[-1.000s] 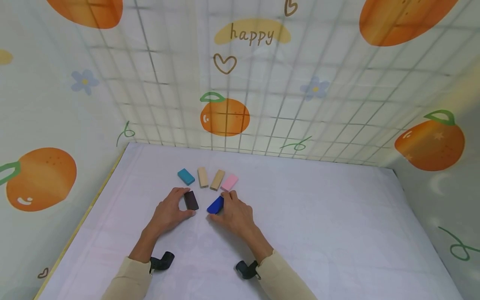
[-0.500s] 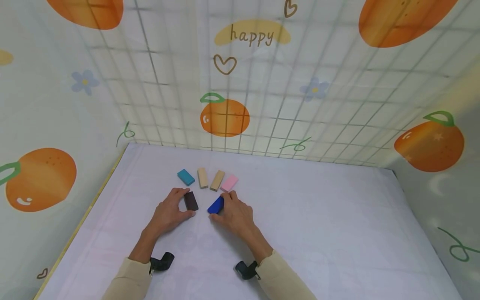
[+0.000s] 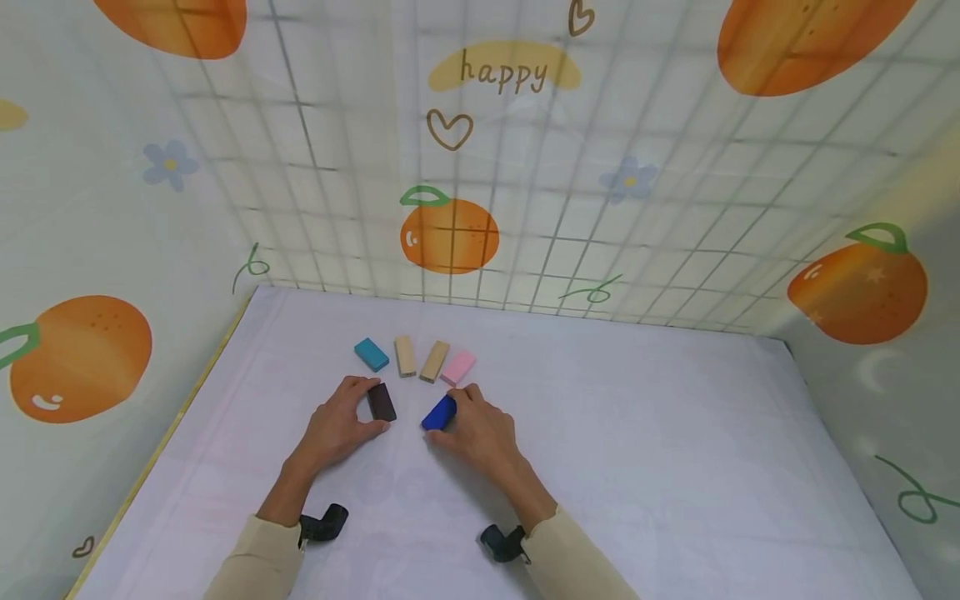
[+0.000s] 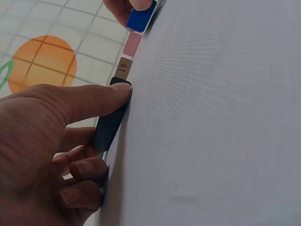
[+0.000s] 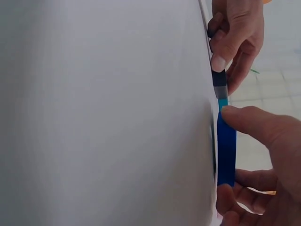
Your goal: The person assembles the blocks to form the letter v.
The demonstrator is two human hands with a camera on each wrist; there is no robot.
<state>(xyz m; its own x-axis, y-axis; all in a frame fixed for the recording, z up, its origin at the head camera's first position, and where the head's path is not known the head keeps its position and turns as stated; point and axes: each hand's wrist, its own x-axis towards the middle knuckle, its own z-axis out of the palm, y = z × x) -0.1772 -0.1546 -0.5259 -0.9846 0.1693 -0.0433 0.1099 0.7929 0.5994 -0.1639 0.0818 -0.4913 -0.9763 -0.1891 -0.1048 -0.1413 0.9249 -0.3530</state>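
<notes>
My left hand pinches a dark brown, nearly black block between thumb and fingers on the white table. In the left wrist view the thumb presses one end of that dark block. To its right, my right hand holds a blue block by its two ends, thumb at the near end and fingers at the far end. The right wrist view shows the blue block close to the table surface; whether it touches cannot be told. The two held blocks are apart.
Behind the hands lie a teal block, two light wooden blocks, one left and one right, and a pink block, in a loose arc. A patterned cloth wall rises behind the white table.
My right hand has moved slightly to the right with the blue block, widening the gap to the dark block. The left hand and the other blocks stay where they were.
</notes>
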